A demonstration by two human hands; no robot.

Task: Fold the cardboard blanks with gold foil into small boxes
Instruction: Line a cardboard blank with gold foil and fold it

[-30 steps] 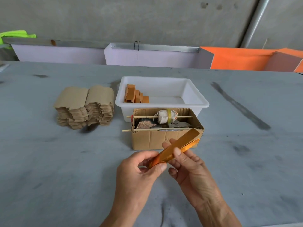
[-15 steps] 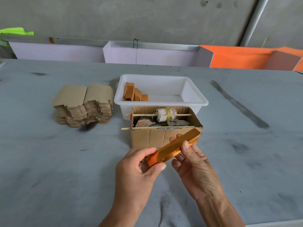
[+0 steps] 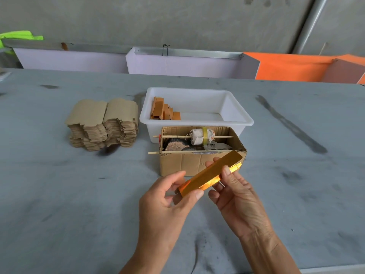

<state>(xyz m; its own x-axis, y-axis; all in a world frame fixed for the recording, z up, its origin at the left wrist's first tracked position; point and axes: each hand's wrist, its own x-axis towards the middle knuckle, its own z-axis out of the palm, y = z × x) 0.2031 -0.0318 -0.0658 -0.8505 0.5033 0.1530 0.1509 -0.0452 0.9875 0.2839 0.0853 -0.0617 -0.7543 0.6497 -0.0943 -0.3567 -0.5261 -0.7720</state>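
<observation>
A long, narrow gold-foil blank, partly folded into a slim box shape, is held slanted above the table in front of me. My left hand pinches its near lower end between thumb and fingers. My right hand grips its middle, thumb on top and fingers underneath. A stack of flat brown cardboard blanks lies on the table to the left. Several folded orange-gold boxes stand in the left end of the white plastic tub.
A small open cardboard box with two wooden sticks across it, a cloth-wrapped roll and dark lumps stands just before the tub. The grey table spreads around. Purple and orange panels line the far edge.
The blank has been pressed from an open V shape into a closer, flatter box form, and both hands have risen slightly towards the cardboard box.
</observation>
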